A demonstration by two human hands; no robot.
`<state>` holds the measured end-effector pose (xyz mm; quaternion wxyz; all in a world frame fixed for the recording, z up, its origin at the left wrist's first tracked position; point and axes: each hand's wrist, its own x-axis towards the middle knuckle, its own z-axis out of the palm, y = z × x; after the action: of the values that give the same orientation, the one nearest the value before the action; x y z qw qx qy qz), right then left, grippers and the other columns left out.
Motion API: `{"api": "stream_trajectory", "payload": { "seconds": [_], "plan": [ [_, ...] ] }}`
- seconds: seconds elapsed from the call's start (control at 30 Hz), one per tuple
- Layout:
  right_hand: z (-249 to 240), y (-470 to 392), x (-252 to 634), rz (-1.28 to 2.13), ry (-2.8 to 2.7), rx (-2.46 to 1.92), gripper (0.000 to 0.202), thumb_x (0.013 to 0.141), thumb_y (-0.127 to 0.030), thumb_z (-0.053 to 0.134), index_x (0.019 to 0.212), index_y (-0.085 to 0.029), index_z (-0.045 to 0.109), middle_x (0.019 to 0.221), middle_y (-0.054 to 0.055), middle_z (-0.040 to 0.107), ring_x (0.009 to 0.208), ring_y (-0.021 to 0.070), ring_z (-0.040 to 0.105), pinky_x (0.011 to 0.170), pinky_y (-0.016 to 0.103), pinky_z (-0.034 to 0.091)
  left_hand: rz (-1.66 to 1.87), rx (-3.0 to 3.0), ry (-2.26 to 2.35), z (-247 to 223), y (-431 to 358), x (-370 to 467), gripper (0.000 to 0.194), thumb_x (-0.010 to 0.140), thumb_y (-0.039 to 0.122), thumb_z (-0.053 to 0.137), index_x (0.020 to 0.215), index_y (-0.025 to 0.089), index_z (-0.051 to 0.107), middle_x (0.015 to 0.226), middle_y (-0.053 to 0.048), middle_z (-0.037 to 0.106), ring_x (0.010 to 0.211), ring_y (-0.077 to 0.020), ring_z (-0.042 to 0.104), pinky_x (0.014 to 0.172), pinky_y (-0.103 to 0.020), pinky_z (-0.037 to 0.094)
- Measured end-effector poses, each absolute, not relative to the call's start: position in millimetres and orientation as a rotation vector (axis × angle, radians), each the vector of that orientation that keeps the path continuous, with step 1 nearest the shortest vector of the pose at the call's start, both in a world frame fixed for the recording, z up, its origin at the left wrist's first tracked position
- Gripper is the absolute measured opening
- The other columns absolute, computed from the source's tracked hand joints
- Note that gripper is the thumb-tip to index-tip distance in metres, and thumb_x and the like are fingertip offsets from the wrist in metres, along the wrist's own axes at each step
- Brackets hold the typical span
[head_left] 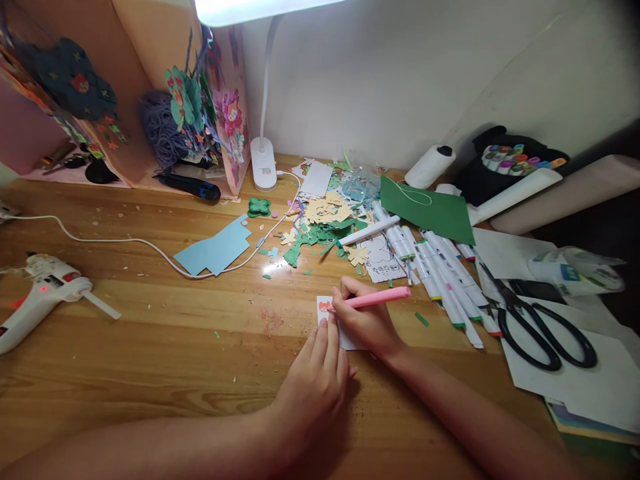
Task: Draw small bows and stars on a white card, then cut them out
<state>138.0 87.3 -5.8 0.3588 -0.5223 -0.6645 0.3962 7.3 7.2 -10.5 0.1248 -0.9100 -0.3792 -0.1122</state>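
My right hand [367,317] grips a pink pen [383,296], its tip low over a small white paper [321,303]. A little orange-haired character face [325,305] is drawn near the paper's upper left corner. My left hand [317,370] lies over the paper's lower part with its fingers stretched out, pressing it to the table. Both hands cover much of the sheet. Just beyond them are green and cream paper scraps [330,213] and a printed or drawn sheet [380,259].
White markers [445,273] lie to the right, beside black-handled scissors [543,327] and a green card [425,208]. A glue gun [45,293] with its light lit is at left. Blue paper [214,248], a white cable and a lamp base [263,167] stand farther back.
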Motion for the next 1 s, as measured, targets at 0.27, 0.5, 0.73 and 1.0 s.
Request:
{"api": "stream_trajectory", "payload": {
  "seconds": [0.27,0.5,0.73,1.0],
  "plan": [
    [-7.2,86.8,138.3,1.038,-1.692,-1.343,0.030,0.079,-0.017,0.050,0.056,-0.021,0.031,0.052,-0.007,0.034,0.049,0.0105,0.033,0.047,0.024,0.025,-0.320,-2.662,-1.128,-9.8,9.2,7.6,0.039,0.091,0.023,0.034,0.108,-0.002,0.059,0.117,-0.023,0.060,0.112,-0.0303,0.056,0.091,-0.037,0.047],
    [-8.0,91.6,140.8,1.044,-1.460,-1.330,0.034,0.084,-0.030,0.052,0.056,-0.021,0.035,0.053,-0.006,0.035,0.050,0.0112,0.034,0.051,0.025,0.031,-0.314,-2.693,-1.179,-7.7,7.7,8.1,0.033,0.093,0.020,0.035,0.107,0.000,0.058,0.120,-0.023,0.058,0.113,-0.0296,0.055,0.091,-0.037,0.046],
    [-4.1,85.8,147.2,1.167,-1.143,-1.120,0.032,0.085,-0.035,0.052,0.059,-0.021,0.039,0.053,-0.006,0.037,0.048,0.0107,0.034,0.047,0.023,0.028,-0.611,-2.866,-1.652,8.7,25.2,-6.7,0.025,0.094,0.032,0.041,0.084,0.014,0.056,0.093,-0.010,0.064,0.077,-0.0200,0.061,0.066,-0.031,0.049],
    [12.8,61.0,145.2,1.045,-1.604,-0.993,0.032,0.084,-0.027,0.050,0.056,-0.022,0.034,0.052,-0.006,0.036,0.046,0.0106,0.034,0.047,0.025,0.029,-1.066,-3.036,-2.000,10.5,27.7,-12.3,0.014,0.090,0.028,0.051,0.080,0.018,0.052,0.074,0.001,0.057,0.067,-0.0141,0.053,0.060,-0.024,0.042]
  ]
}}
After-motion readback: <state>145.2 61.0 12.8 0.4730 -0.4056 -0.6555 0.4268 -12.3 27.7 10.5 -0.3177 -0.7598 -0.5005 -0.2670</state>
